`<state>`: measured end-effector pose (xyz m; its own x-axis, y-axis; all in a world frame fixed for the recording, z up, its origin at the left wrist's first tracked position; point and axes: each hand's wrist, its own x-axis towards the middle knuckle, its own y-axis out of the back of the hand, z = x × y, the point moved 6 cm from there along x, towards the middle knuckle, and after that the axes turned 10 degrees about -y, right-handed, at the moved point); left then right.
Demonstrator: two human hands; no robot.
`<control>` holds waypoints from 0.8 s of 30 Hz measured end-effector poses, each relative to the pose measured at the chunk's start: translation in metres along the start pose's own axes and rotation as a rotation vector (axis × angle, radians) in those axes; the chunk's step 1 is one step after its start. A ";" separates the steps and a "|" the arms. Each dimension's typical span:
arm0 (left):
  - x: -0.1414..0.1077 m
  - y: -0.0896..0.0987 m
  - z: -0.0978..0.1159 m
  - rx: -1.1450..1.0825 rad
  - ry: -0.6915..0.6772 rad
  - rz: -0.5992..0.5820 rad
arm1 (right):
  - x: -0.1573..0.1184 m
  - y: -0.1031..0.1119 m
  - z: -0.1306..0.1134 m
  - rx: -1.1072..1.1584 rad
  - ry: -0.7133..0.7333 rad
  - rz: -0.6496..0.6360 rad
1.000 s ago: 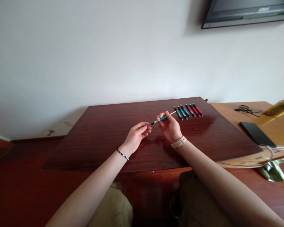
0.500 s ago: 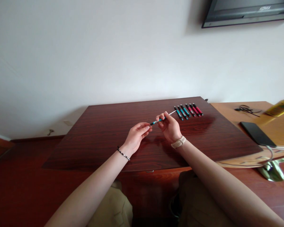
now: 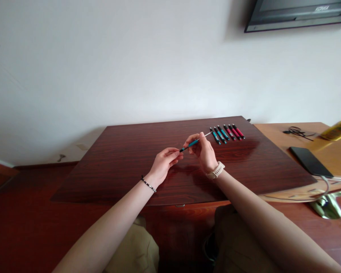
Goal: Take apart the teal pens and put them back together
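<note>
A teal and black pen is held slantwise above the dark table, between my two hands. The black lower end is pinched in the fingertips of my left hand, which wears a beaded bracelet. Around the teal barrel close the fingers of my right hand, a pale watch band on that wrist. Past the right thumb a thin whitish rod sticks out in line with the pen; whether it is joined to it I cannot tell. Beyond the right hand lie three teal pens and three red pens in a row.
The dark wooden table stands against a white wall. At the right, a lighter desk holds a black phone with a cable, a coiled black cord and a yellow can. A television hangs above.
My right fingers have shifted along the pen and turned, so more of its teal barrel shows. My left hand keeps its pinch on the black end. The view has shifted slightly.
</note>
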<state>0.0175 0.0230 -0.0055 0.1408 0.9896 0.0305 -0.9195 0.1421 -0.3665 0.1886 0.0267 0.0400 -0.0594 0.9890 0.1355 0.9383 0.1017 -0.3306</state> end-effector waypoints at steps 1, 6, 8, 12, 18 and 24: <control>0.000 0.000 -0.001 0.002 0.004 -0.007 | -0.001 0.000 -0.001 -0.013 0.014 0.008; 0.000 0.001 -0.005 0.006 0.015 -0.038 | -0.004 0.001 -0.004 -0.002 0.016 0.037; 0.001 0.002 -0.004 0.010 0.006 -0.034 | -0.003 0.002 -0.004 0.028 -0.006 0.040; 0.001 0.002 -0.002 0.023 -0.011 -0.035 | -0.002 0.002 -0.004 0.015 -0.056 0.025; 0.001 0.002 -0.001 0.037 -0.026 -0.031 | -0.001 0.005 -0.001 0.006 -0.108 0.051; 0.002 0.002 0.005 0.026 -0.049 -0.037 | 0.004 0.007 0.004 0.097 -0.115 -0.005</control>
<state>0.0141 0.0251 -0.0016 0.1571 0.9836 0.0891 -0.9235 0.1783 -0.3396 0.1936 0.0319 0.0350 -0.1083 0.9936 0.0311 0.9009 0.1113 -0.4196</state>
